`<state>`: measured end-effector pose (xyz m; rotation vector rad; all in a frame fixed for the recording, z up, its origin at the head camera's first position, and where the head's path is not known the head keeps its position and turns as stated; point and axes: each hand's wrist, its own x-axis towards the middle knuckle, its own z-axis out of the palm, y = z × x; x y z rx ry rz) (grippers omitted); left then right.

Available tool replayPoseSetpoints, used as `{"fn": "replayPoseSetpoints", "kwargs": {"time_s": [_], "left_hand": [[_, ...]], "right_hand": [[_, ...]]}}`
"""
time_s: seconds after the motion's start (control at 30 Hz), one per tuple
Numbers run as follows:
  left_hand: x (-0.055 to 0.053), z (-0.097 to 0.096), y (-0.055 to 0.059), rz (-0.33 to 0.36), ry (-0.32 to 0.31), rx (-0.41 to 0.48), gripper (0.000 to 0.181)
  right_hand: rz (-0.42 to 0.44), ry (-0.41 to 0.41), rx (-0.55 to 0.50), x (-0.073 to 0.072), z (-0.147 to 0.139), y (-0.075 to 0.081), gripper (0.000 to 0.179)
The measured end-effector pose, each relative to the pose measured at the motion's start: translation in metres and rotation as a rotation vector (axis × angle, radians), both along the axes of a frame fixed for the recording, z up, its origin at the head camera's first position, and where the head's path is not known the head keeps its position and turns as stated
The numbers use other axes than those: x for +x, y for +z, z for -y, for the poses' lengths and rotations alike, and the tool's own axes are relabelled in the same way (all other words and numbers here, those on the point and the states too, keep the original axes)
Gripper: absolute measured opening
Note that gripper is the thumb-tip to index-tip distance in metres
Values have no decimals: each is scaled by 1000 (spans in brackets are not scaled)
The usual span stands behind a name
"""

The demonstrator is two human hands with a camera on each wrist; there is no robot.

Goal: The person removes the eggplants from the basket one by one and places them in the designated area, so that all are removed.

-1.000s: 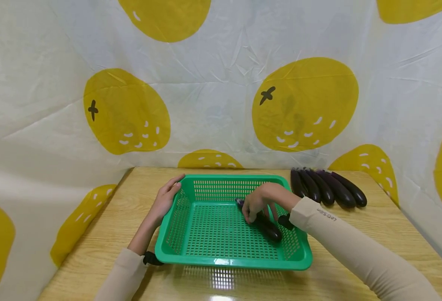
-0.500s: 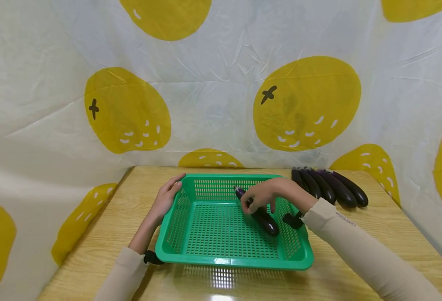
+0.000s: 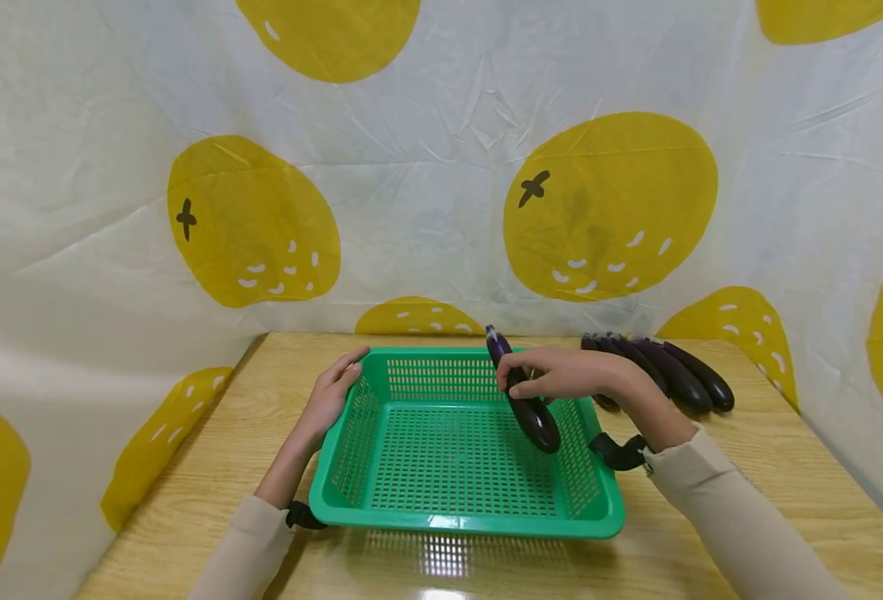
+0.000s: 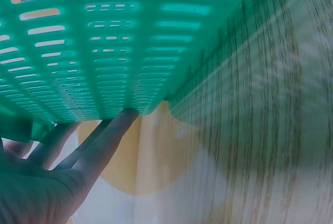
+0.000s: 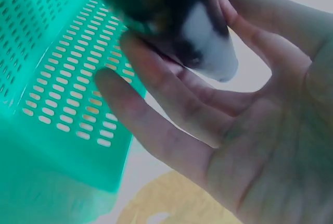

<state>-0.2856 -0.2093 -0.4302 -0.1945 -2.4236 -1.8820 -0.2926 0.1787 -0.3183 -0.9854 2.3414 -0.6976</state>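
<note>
A green slotted plastic basket stands on the wooden table. At its left rim, my left hand grips the side with the thumb over the edge; in the left wrist view its long fingers reach along the outer wall. My right hand holds a dark purple eggplant around its middle, raised in the right half of the basket. The eggplant's stem end points away, above the far rim, while its rounded end hangs toward me. Up close, the right wrist view shows thumb and fingers around the glossy eggplant.
Several more eggplants lie side by side at the back right of the table, partly behind my right hand. A white cloth with yellow fruit prints hangs close behind the table and along both sides.
My right hand has lifted the eggplant from the basket's floor and moved slightly away and to the right. The stem end has risen above the far rim. My left hand has stayed in place.
</note>
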Motion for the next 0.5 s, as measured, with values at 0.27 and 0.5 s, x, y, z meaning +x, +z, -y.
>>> {"fn": "replayPoseSetpoints", "kwargs": {"time_s": [0.27,0.5], "left_hand": [[-1,-1,-1,-1,-5,3,49],[-2,0,-1,-11,2,-7,48]], "right_hand": [[-244,-122,-199,16,-43,-5,17],[-205,-268,-427,29,-80,-7,20]]}}
